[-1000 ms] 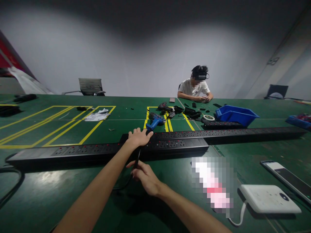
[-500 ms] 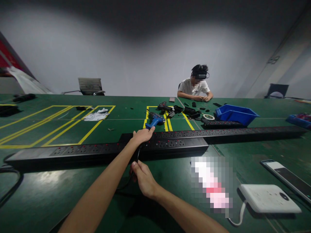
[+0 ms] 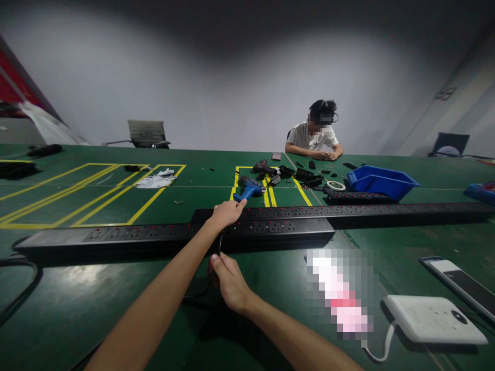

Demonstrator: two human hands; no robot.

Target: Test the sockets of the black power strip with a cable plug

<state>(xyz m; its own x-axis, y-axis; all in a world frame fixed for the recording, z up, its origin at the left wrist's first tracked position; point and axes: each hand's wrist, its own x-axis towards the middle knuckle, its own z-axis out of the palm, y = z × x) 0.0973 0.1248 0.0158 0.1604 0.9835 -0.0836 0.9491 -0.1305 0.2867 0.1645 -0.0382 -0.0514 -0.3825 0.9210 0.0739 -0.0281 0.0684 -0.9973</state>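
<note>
A long black power strip (image 3: 154,236) lies across the table in front of me, and a second black power strip (image 3: 371,212) runs behind it to the right. My left hand (image 3: 228,213) is closed over the front strip's sockets, at the upper end of a black cable (image 3: 220,245). That cable end is hidden under its fingers. Lower down, my right hand (image 3: 231,283) has its thumb and fingers closed round the same cable, in front of the strip. Just beyond my left hand lies a blue cordless drill (image 3: 248,189).
A second drill (image 3: 263,167) and black parts lie farther back, near a blue bin (image 3: 381,181) and a roll of tape (image 3: 335,185). Opposite sits a person (image 3: 315,135). At right are a white device with a cord (image 3: 433,317) and a phone (image 3: 460,286). White gloves (image 3: 157,180) lie left.
The view has shifted slightly, so the table and strips appear a little higher and farther right. Both hands keep nearly the same position and hold.
</note>
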